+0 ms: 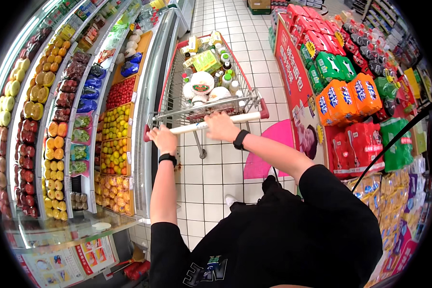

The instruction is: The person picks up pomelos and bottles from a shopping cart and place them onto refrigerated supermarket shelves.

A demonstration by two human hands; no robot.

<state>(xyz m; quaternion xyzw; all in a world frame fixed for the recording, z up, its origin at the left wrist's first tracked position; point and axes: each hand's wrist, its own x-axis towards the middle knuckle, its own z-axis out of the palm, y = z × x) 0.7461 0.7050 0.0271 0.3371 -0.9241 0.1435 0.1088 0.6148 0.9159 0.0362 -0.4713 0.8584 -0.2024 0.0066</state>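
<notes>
My left hand (162,139) is closed around the left end of the white handle bar (187,127) of a metal shopping cart (247,80). Nearer the bar's middle, my right hand (221,126) grips the same handle from above. Both wrists wear black bands. Inside the cart's basket lie several white round wrapped items (201,82), at the end closest to me. Behind them is a yellow-green carton pack (206,61), with several bottles (234,86) standing along the right side and more small yellow boxes (193,44) at the far end.
An open refrigerated produce case (141,144) with packed fruit and vegetables runs along the left. To the right stands a promotional display (286,61) stacked with orange (367,94), red and green drink packs. A tiled floor aisle (208,180) lies between, with a pink floor sticker (261,158).
</notes>
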